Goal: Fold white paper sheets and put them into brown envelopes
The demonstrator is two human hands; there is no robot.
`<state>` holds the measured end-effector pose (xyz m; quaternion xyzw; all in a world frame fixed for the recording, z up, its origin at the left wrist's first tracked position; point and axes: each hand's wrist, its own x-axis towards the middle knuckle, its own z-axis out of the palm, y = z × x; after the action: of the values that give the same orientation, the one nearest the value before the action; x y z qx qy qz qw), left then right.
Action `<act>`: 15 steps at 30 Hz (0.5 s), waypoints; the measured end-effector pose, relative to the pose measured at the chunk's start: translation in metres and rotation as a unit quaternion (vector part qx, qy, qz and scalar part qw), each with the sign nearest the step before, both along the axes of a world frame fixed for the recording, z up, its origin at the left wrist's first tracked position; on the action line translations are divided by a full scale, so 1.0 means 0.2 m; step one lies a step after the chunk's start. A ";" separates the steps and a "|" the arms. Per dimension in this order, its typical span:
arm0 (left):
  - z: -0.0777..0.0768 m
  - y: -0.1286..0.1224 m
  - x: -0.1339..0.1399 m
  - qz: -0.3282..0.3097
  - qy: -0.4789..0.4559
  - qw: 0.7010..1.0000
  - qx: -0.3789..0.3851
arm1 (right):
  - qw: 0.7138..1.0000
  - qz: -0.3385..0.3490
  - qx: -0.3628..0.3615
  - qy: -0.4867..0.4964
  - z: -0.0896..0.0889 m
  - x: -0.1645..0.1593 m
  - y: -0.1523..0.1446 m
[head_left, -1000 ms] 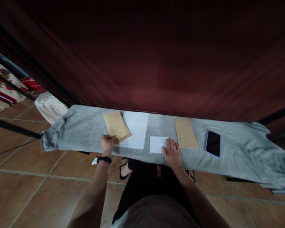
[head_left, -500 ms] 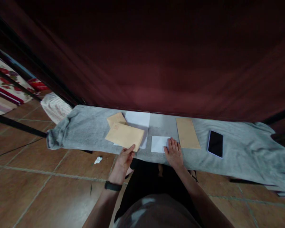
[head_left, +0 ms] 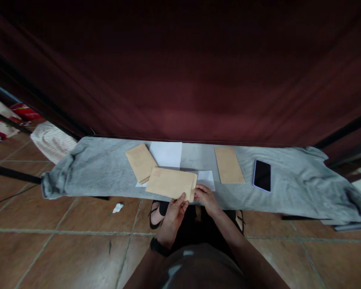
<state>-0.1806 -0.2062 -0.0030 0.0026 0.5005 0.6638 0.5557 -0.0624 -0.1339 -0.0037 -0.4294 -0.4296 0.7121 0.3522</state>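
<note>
A tan paper envelope (head_left: 170,182) with a small reddish print in one corner is pinched at its near edge by my left hand (head_left: 176,212), thumb on top. At the envelope's right end, where a flap shows, my right hand (head_left: 207,198) has its fingers closed on the edge. Beneath and to the right lies a folded white paper (head_left: 207,179), partly covered. Behind the held envelope are white sheets (head_left: 168,152) and more tan envelopes (head_left: 140,160), slightly fanned. Another tan envelope (head_left: 228,164) lies flat to the right.
A phone (head_left: 262,175) with a pale purple case lies on the grey cloth (head_left: 297,172) at the right. A dark red curtain (head_left: 198,100) hangs right behind the narrow covered surface. A crumpled white scrap (head_left: 118,208) is on the tiled floor.
My left hand has brought the envelope rightward, over part of the folded white paper. My right hand has left that paper and now grips the envelope's right end.
</note>
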 end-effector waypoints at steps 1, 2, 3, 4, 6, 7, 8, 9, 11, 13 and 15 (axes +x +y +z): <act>0.00 -0.01 0.00 -0.007 -0.022 1.000 0.000 | 1.000 0.001 -0.004 0.002 0.00 0.01 0.00; 0.00 -0.01 0.00 -0.016 -0.041 0.999 0.002 | 1.000 0.003 -0.010 0.008 0.00 0.01 -0.01; 0.00 -0.01 0.01 -0.027 -0.055 0.998 0.005 | 1.000 0.009 -0.015 0.015 0.01 0.02 -0.01; 0.01 -0.02 0.01 -0.037 -0.067 0.997 0.006 | 0.999 0.016 -0.017 0.023 0.01 0.02 -0.01; 0.02 -0.02 0.02 -0.055 -0.068 0.996 0.008 | 0.999 0.037 -0.014 0.035 0.02 0.03 0.00; 0.02 -0.02 0.02 -0.061 -0.064 0.996 0.009 | 0.998 0.047 -0.007 0.033 0.03 0.04 0.00; 0.02 -0.03 0.02 -0.069 -0.061 0.996 0.008 | 0.998 0.052 0.007 0.022 0.02 0.05 0.01; 0.02 -0.04 0.03 -0.082 -0.056 0.995 0.006 | 0.998 0.054 0.028 0.004 0.02 0.06 0.02; 0.00 -0.07 0.03 -0.135 -0.041 0.990 -0.015 | 0.995 0.042 0.082 -0.044 0.00 0.08 0.03; -0.01 -0.11 0.04 -0.215 0.014 0.976 -0.039 | 0.987 0.020 0.132 -0.093 -0.02 0.10 0.04; -0.01 -0.15 0.04 -0.286 0.149 0.946 -0.036 | 0.979 0.010 0.159 -0.125 -0.05 0.13 0.05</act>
<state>-0.1719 -0.2355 -0.0043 0.2245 0.5792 0.4507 0.6411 -0.0370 -0.1238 -0.0134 -0.4491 -0.5821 0.5788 0.3528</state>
